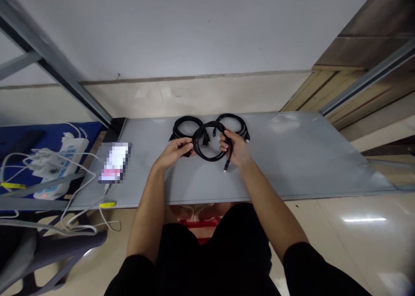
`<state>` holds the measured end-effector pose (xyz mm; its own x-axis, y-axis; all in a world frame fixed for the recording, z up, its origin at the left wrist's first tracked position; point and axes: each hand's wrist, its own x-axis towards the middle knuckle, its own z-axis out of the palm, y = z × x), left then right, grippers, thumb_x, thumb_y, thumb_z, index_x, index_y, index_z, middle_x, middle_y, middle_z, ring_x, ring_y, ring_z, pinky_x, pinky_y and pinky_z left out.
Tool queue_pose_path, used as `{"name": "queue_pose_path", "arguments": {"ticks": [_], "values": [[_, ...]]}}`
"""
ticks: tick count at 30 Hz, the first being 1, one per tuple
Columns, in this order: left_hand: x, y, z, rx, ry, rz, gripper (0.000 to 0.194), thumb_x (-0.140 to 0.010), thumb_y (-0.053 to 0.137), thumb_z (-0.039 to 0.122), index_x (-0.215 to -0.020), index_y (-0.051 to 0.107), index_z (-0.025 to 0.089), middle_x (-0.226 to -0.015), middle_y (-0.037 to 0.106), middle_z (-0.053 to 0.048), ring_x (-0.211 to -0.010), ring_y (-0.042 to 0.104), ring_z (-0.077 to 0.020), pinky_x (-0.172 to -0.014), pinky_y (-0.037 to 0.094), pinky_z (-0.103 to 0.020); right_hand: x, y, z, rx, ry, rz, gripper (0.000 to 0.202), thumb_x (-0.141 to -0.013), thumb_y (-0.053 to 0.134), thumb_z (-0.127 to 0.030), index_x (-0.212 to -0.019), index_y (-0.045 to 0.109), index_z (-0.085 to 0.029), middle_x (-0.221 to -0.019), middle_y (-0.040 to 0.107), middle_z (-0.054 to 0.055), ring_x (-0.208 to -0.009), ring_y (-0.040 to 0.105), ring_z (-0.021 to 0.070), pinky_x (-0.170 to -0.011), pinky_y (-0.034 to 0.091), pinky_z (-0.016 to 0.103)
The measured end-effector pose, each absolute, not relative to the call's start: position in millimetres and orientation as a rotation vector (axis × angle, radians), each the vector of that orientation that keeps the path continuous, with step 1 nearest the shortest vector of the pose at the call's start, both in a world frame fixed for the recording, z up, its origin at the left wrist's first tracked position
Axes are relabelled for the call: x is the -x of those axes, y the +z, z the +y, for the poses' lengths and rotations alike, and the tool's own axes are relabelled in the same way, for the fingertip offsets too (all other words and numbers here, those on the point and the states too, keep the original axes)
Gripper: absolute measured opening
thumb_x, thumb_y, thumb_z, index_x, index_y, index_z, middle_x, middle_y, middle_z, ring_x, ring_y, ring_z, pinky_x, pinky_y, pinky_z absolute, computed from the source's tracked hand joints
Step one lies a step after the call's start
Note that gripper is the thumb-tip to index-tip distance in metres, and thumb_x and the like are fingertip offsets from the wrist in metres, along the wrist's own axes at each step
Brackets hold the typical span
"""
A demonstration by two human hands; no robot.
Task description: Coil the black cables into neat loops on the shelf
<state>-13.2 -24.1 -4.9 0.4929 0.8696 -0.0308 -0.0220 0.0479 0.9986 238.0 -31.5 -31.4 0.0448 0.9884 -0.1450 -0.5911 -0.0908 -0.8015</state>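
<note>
The fingers of the left hand (171, 154) are curled, the thumb brought close to the fingertips, and the left side of a black cable coil (210, 159) is pinched between them. Its right side is grasped by the bent fingers of the right hand (238, 147). The coil is wound in several smooth, rounded loops, and a metal-tipped connector (227, 165) is hung from the right side. It is held over the smooth, grey tabletop (304, 157); whether the surface is touched cannot be told. Behind it, two more coils of black cable are laid near the wall: a left coil (181, 120) and a right coil (231, 115), both partly hidden.
</note>
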Motion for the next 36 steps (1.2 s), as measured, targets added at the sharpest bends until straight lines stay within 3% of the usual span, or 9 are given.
{"name": "queue_pose_path", "arguments": {"ticks": [5, 8, 10, 13, 16, 20, 23, 30, 36], "values": [[10.9, -9.8, -20.5, -1.463, 0.874, 0.999, 0.076, -0.075, 0.084, 0.086, -0.06, 0.046, 0.022, -0.052, 0.04, 0.008, -0.051, 0.043, -0.008, -0.06, 0.058, -0.027, -232.0, -31.6, -32.3, 1.001, 1.385, -0.7, 0.052, -0.059, 0.102, -0.046, -0.087, 0.064, -0.024, -0.065, 0.059, -0.008, -0.048, 0.044, 0.006, -0.04, 0.035, 0.02], [9.7, -13.4, -20.1, -1.527, 0.819, 1.032, 0.081, -0.08, 0.072, 0.095, -0.056, 0.054, 0.02, -0.052, 0.052, 0.001, -0.051, 0.054, -0.0115, -0.055, 0.052, -0.026, -228.8, -32.1, -33.1, 1.061, 1.299, -0.765, 0.059, -0.057, 0.103, -0.056, -0.09, 0.066, -0.024, -0.068, 0.061, -0.007, -0.048, 0.045, 0.0061, -0.037, 0.03, 0.019], [6.0, -14.3, -22.0, -1.473, 0.83, 0.979, 0.079, -0.081, 0.07, 0.095, -0.072, 0.07, 0.017, -0.068, 0.069, -0.005, -0.062, 0.066, -0.016, -0.06, 0.055, -0.028, -226.3, -32.7, -34.7, 1.082, 1.28, -0.833, 0.058, -0.06, 0.102, -0.06, -0.088, 0.066, -0.024, -0.072, 0.065, -0.005, -0.049, 0.048, 0.0066, -0.036, 0.026, 0.019], [-4.2, -15.7, -25.3, -1.356, 0.916, 0.904, 0.077, -0.083, 0.077, 0.088, -0.111, 0.078, 0.016, -0.091, 0.077, -0.007, -0.073, 0.072, -0.0182, -0.068, 0.06, -0.03, -221.6, -33.6, -38.5, 1.074, 1.322, -0.944, 0.055, -0.064, 0.1, -0.061, -0.089, 0.069, -0.023, -0.075, 0.067, -0.003, -0.051, 0.051, 0.0075, -0.036, 0.024, 0.019], [-13.3, -18.5, -26.4, -1.323, 0.916, 0.883, 0.067, -0.091, 0.079, 0.072, -0.13, 0.077, 0.017, -0.092, 0.073, -0.006, -0.067, 0.065, -0.0155, -0.062, 0.057, -0.03, -218.3, -34.2, -41.7, 1.005, 1.425, -1.038, 0.047, -0.07, 0.098, -0.055, -0.099, 0.077, -0.024, -0.078, 0.07, -0.002, -0.056, 0.058, 0.0101, -0.04, 0.033, 0.02], [-14.1, -20.4, -24.0, -1.236, 0.953, 0.926, 0.05, -0.095, 0.077, 0.055, -0.131, 0.078, 0.02, -0.092, 0.067, -0.004, -0.06, 0.051, -0.0105, -0.049, 0.042, -0.023, -219.0, -36.2, -41.0, 0.941, 1.552, -1.029, 0.041, -0.077, 0.093, -0.05, -0.108, 0.08, -0.026, -0.088, 0.076, 0.0, -0.066, 0.065, 0.0134, -0.049, 0.048, 0.024], [-12.7, -20.4, -21.6, -1.193, 1.024, 0.999, 0.048, -0.1, 0.071, 0.056, -0.131, 0.076, 0.021, -0.087, 0.062, -0.001, -0.055, 0.041, -0.0084, -0.047, 0.032, -0.022, -218.2, -38.6, -39.2, 0.941, 1.568, -0.999, 0.047, -0.076, 0.095, -0.058, -0.1, 0.075, -0.023, -0.069, 0.063, -0.005, -0.054, 0.055, 0.0099, -0.046, 0.044, 0.023], [-25.3, -27.9, -23.9, -1.711, 1.165, 1.289, 0.012, -0.095, 0.072, 0.028, -0.102, 0.075, 0.019, -0.1, 0.078, -0.008, -0.095, 0.072, -0.0238, -0.093, 0.058, -0.038, -206.6, -39.3, -43.6, 1.02, 1.523, -1.057, 0.07, -0.066, 0.092, -0.084, -0.085, 0.06, -0.025, -0.061, 0.044, -0.011, -0.044, 0.034, 0.0054, -0.034, 0.02, 0.018], [-24.0, -36.2, -24.3, -1.59, 1.082, 1.202, 0.035, -0.097, 0.074, 0.034, -0.128, 0.067, 0.02, -0.086, 0.073, -0.002, -0.069, 0.068, -0.0189, -0.074, 0.059, -0.033, -208.2, -43.0, -36.8, 1.032, 1.345, -0.948, 0.077, -0.074, 0.081, -0.092, -0.071, 0.04, -0.027, -0.057, 0.032, -0.011, -0.043, 0.027, 0.0062, -0.031, 0.021, 0.019]]}}
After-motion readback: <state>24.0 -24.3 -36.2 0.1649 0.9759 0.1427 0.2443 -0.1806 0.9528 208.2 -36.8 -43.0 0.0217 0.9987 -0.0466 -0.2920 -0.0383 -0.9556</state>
